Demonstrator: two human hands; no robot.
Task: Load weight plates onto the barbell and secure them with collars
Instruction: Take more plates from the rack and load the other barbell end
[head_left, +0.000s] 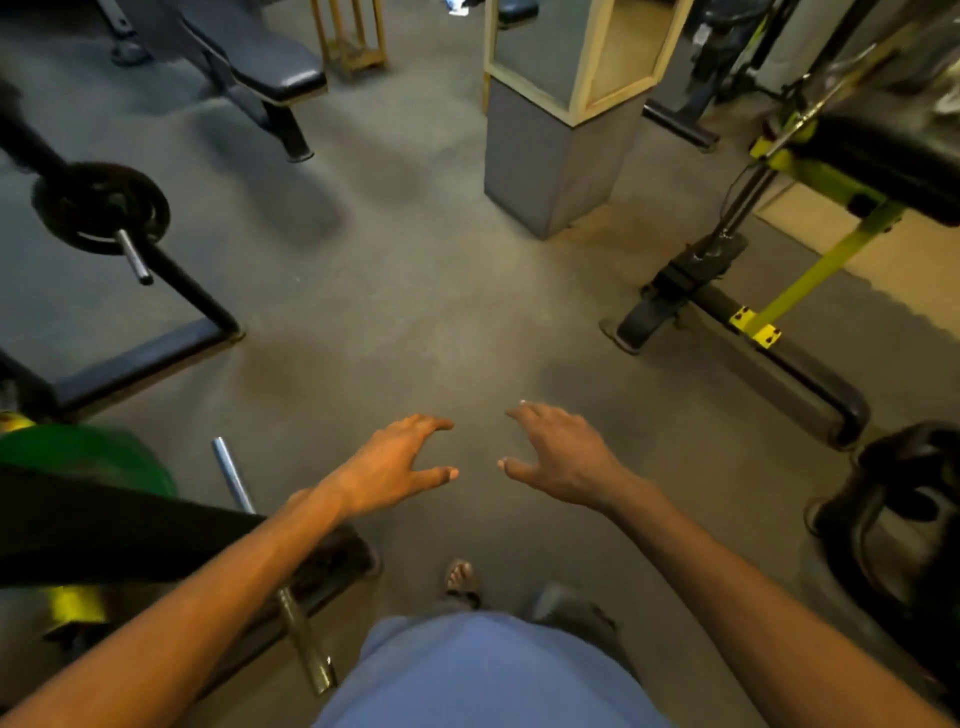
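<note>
My left hand and my right hand are held out side by side over the grey gym floor, fingers spread, holding nothing. At the lower left a bare steel barbell sleeve sticks out past a green weight plate, partly hidden behind a black pad and my left forearm. Further left, a black weight plate sits on another bar whose steel end points toward me. No collar is visible.
A black bench frame stands at the left, a padded bench at the back. A grey pillar with mirrors rises at centre back. A yellow-and-black machine stands at the right, dark equipment at the right edge.
</note>
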